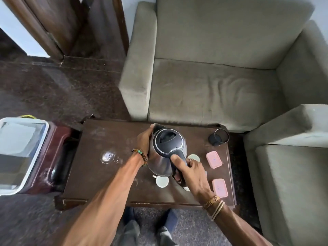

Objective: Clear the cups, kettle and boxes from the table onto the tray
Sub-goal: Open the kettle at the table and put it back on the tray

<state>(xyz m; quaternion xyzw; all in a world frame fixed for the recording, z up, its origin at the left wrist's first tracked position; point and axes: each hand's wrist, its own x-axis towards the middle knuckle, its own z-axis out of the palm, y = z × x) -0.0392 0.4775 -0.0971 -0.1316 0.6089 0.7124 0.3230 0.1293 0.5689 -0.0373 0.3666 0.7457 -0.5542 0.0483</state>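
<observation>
1. The surface (106, 139) is low, dark wood, scuffed and dusted with pale marks. It stands on a dark speckled floor (53, 89).
2. A grey-green sofa (213, 86) runs along its far side, and a matching armchair (292, 174) stands at its right end. A dark wooden door (53, 23) is at the far left of the room.
3. Just beside the left end of the surface, a maroon stool (53, 148) carries the tray (21, 139), which is clear with a pale rim.
4. My right hand (190, 173) is wrapped round the black handle of the kettle (166, 151), thumb on top. My left hand (144, 141) cups the steel body below the spout, fingers curled round it.
5. The kettle is upright over the middle of the surface with its lid down. I cannot tell whether its base touches the wood.
6. The near cup (162, 181), white, shows just at the kettle's near side. The far cup (194, 158) is partly hidden behind my right hand.
7. 2 pink lidded boxes lie near the right edge, apart from each other: the far box (214, 159) and the near box (219, 188).
8. A dark tumbler (219, 137) stands at the far right corner, and a clear glass (108, 157) stands on the left part.
9. The gold band (211, 201) on my right wrist bears lettering that is too small to read. A beaded bracelet (140, 155) is on my left wrist.
</observation>
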